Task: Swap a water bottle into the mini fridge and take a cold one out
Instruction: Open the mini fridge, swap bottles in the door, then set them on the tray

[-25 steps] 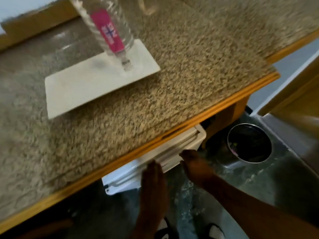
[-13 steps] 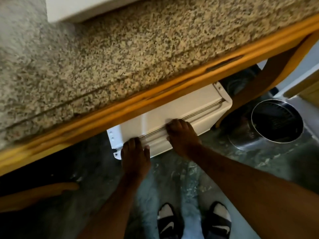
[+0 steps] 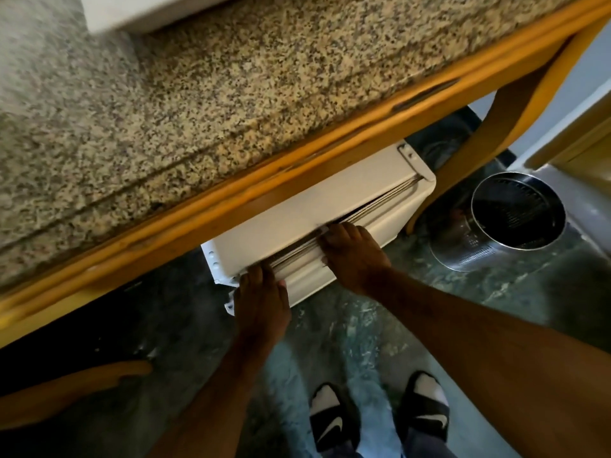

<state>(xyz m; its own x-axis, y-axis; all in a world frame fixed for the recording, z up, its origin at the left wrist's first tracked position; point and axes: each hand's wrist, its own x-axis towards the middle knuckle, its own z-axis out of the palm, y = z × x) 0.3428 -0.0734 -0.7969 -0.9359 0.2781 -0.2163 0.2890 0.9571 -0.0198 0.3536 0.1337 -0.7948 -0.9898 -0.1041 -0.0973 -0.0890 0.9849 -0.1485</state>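
Observation:
The white mini fridge point(image 3: 297, 223) sits under the granite counter point(image 3: 205, 104), seen from above. Its door point(image 3: 380, 226) is cracked open, with a dark gap along the seam toward the right. My left hand point(image 3: 261, 302) grips the door's top edge at its left corner. My right hand point(image 3: 353, 256) has its fingers hooked over the door's top edge near the middle. No water bottle is in view; the inside of the fridge is hidden.
A white tray point(image 3: 145, 11) lies on the counter at the top edge. A shiny metal bin point(image 3: 515, 213) stands on the green marble floor right of the fridge, beside a curved wooden leg point(image 3: 496, 127). My sandalled feet point(image 3: 380, 414) are below.
The view has dropped from the counter, so the bottle on the tray has left the frame. Both hands have closed on the fridge door's top edge and a gap has opened along it.

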